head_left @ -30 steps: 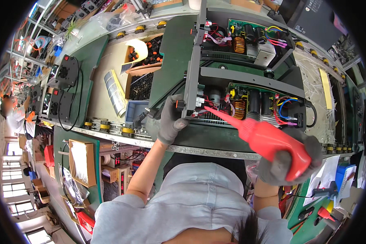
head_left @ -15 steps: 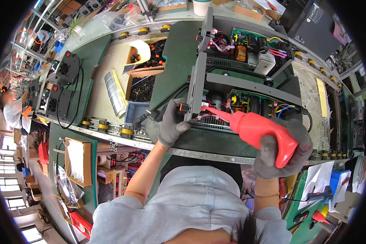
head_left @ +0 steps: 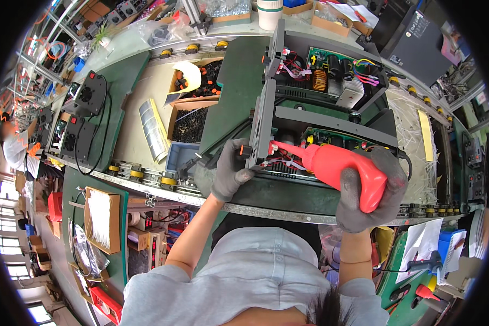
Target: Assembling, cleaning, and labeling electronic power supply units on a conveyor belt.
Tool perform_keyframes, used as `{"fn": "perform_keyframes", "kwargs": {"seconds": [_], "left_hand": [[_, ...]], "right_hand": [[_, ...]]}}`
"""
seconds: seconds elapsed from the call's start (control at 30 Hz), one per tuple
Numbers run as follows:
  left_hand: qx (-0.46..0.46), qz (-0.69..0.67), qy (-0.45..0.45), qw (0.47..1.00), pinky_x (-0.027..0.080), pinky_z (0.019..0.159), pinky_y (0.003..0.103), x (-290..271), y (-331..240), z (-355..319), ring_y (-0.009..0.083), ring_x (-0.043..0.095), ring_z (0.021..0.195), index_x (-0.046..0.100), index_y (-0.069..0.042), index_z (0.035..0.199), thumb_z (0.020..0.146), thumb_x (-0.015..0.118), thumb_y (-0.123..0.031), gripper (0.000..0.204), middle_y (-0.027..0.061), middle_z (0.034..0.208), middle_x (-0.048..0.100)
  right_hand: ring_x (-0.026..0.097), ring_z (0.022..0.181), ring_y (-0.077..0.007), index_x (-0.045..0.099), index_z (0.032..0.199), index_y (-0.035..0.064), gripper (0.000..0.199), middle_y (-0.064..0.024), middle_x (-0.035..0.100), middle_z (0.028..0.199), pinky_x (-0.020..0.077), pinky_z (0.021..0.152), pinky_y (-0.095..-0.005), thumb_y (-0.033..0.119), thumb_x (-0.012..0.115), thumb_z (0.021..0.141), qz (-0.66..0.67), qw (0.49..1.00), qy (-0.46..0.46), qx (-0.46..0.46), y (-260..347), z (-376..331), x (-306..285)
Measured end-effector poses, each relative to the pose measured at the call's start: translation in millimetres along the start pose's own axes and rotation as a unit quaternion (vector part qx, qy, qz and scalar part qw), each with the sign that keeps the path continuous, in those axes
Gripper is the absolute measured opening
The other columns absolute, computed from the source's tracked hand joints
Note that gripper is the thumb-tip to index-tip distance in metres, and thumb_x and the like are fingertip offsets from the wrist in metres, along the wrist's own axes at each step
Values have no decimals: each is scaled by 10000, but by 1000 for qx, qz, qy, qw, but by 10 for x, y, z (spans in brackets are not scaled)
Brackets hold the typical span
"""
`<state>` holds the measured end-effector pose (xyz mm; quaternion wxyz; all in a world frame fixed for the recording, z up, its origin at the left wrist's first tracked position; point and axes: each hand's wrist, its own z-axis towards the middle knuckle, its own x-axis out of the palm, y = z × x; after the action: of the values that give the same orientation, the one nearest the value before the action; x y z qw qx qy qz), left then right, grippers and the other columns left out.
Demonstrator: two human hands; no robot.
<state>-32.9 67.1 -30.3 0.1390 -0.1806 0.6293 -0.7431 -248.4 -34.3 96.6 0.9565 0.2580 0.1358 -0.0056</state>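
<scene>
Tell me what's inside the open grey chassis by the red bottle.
Inside the grey chassis: green circuit boards, a copper coil, coloured wires. The red bottle and right hand cover the lower board's right part.

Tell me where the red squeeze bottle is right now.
In the head view, the red squeeze bottle sits right of centre, gripped by the gloved right hand, its nozzle poking into the open grey chassis beside the left hand.

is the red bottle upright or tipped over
Tipped. The red bottle lies nearly level in the right hand, its nozzle pointing left into the open chassis, whose panel the left hand grips.
</scene>
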Motion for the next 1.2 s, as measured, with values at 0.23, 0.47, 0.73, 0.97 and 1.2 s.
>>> {"fn": "perform_keyframes", "kwargs": {"seconds": [0.23, 0.47, 0.73, 0.97, 1.2], "left_hand": [[48, 161, -18, 986, 406, 880, 347, -69, 28, -35, 214, 516, 969, 448, 43, 1170, 657, 643, -657, 889, 115, 1028, 510], [64, 686, -80, 720, 399, 907, 444, -679, -317, 58, 368, 499, 1081, 522, -115, 1221, 767, 636, -409, 553, 191, 1179, 524], [-29, 752, 57, 656, 467, 777, 445, -1263, -151, 327, 362, 571, 921, 556, -124, 1139, 764, 617, -229, 395, 157, 1017, 578], [-55, 739, 134, 658, 486, 653, 385, -1880, -621, 1091, 307, 628, 773, 702, -97, 775, 685, 595, -164, 155, 146, 814, 658], [-224, 577, 214, 755, 480, 768, 348, -1857, -391, 662, 268, 633, 883, 637, -45, 1024, 648, 742, -410, 534, 154, 953, 652]], "right_hand": [[548, 815, -166, 499, 1070, -39, 440, -118, 560, 954, 478, 748, -294, 183, 671, 731, 91, 974, -148, 145, 38, -26, -95], [516, 869, -132, 499, 1127, -21, 409, -71, 540, 975, 433, 785, -274, 284, 546, 859, 153, 878, -356, 280, -271, -336, -793], [539, 1060, -304, 445, 1151, -83, 458, -172, 533, 1153, 449, 954, -408, 102, 616, 769, 305, 803, -469, 203, -289, -930, -1839], [588, 946, -229, 454, 1219, 23, 439, -107, 576, 1048, 480, 874, -367, 111, 633, 828, 118, 809, -493, 297, -1050, -1295, -2816], [569, 814, -144, 539, 1121, 61, 422, -29, 584, 916, 471, 758, -280, 120, 693, 733, -253, 752, -493, 357, -1560, -1708, -3343]]}}
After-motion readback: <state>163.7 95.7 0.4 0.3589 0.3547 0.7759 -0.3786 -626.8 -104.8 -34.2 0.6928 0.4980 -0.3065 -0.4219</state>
